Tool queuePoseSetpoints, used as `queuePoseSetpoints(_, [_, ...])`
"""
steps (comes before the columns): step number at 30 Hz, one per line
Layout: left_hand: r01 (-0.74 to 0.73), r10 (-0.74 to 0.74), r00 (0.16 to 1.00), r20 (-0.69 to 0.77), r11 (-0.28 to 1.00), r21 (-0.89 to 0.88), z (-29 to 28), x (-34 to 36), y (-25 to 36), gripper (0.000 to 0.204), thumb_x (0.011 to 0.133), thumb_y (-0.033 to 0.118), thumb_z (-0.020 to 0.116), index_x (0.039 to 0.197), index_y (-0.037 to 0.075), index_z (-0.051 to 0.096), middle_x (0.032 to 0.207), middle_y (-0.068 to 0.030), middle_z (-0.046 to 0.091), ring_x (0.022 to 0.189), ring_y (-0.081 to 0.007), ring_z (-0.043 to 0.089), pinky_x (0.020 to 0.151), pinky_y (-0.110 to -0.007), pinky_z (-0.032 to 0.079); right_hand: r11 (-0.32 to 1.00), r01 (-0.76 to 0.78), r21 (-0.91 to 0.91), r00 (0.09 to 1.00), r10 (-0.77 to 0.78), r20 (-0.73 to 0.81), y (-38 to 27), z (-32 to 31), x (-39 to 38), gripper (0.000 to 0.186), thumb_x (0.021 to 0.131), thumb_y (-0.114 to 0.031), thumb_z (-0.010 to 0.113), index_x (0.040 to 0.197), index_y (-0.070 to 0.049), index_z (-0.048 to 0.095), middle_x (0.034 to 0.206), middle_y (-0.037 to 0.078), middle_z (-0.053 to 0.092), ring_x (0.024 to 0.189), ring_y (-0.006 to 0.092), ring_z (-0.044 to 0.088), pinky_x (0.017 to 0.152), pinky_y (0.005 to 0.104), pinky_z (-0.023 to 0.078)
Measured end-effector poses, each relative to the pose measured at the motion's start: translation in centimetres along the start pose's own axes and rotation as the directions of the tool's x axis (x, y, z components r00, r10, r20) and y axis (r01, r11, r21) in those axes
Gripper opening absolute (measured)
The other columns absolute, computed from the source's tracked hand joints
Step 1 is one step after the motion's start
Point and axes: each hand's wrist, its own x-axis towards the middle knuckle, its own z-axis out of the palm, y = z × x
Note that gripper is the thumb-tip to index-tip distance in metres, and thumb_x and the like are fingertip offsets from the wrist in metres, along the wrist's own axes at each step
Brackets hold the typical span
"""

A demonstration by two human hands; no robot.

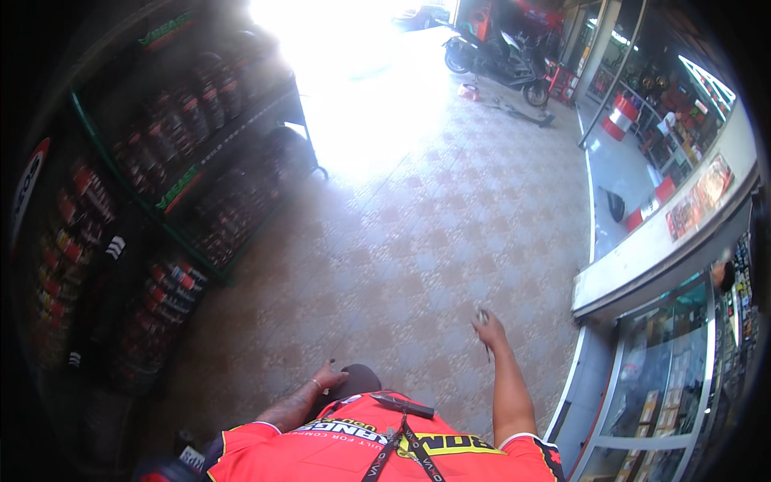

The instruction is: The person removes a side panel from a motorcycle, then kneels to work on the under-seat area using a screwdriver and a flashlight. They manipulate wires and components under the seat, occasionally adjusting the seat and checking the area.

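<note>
My right hand (489, 331) is stretched out ahead over the tiled floor, its fingers closed on a thin metal tool. One end of the tool pokes out above the fingers and a dark narrow part hangs below them; its kind is too small to tell. My left hand (328, 376) is held low beside a dark rounded shape (361, 381) in front of my red shirt (353, 446). Its fingers look curled, with a small dark tip showing above them. What it holds, if anything, I cannot make out.
Racks of bottles (189, 120) line the left side. A glass display case (654, 377) stands at the right, below a white ledge (666, 241). Far ahead a scooter (502, 60) is parked near loose parts on the tiled floor (401, 265). Another person (668, 122) is beyond the right-hand post.
</note>
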Motion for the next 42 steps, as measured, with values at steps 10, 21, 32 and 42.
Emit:
queuePoseSetpoints(10, [0.007, -0.004, 0.995, 0.101, 1.000, -0.024, -10.4, 26.6, 27.3, 0.104, 0.069, 0.042, 0.087, 0.149, 0.003, 0.033, 0.111, -0.0223, 0.067, 0.086, -0.0247, 0.068, 0.075, -0.037, 0.057, 0.967, -0.229, -0.114, 0.961, 0.243, 0.132, -4.0, -1.6, 24.9, 0.065, 0.085, -0.045, 0.068, 0.139, -0.012, 0.051, 0.123, 0.023, 0.064, 0.115, 0.0401, 0.061, 0.096, 0.0461, 0.049])
queuePoseSetpoints(21, [0.330, -0.307, 0.940, 0.149, 0.928, -0.175, -17.1, 48.0, 47.5, 0.100, 0.075, 0.024, 0.086, 0.150, 0.005, 0.023, 0.104, -0.0205, 0.063, 0.079, -0.0233, 0.064, 0.058, -0.037, 0.055, 0.675, -0.578, -0.458, 0.460, 0.734, 0.500, 11.3, 1.6, 37.1, 0.072, 0.077, -0.040, 0.075, 0.134, -0.003, 0.051, 0.130, 0.026, 0.059, 0.118, 0.0410, 0.059, 0.101, 0.0473, 0.047])
queuePoseSetpoints(32, [0.000, 0.001, 1.000, 0.015, 1.000, -0.023, -26.5, 70.7, 90.1, 0.102, 0.071, 0.039, 0.086, 0.149, 0.002, 0.031, 0.113, -0.0224, 0.066, 0.101, -0.0293, 0.066, 0.085, -0.041, 0.055, 0.983, -0.180, 0.047, 0.980, 0.183, -0.077, -6.9, -15.3, 112.5, 0.066, 0.083, -0.029, 0.074, 0.138, -0.014, 0.041, 0.112, 0.024, 0.065, 0.100, 0.0418, 0.065, 0.085, 0.0467, 0.052])
queuePoseSetpoints(42, [-0.048, 0.044, 0.996, 0.082, 0.998, 0.051, -33.6, 97.3, 119.1, 0.103, 0.072, 0.039, 0.086, 0.150, 0.005, 0.028, 0.102, -0.0181, 0.067, 0.084, -0.0250, 0.068, 0.071, -0.038, 0.056, 0.972, -0.236, -0.015, 0.954, 0.228, -0.196, -5.0, -17.3, 139.2, 0.069, 0.082, -0.024, 0.076, 0.141, -0.012, 0.042, 0.114, 0.022, 0.065, 0.106, 0.0395, 0.065, 0.088, 0.0458, 0.051])
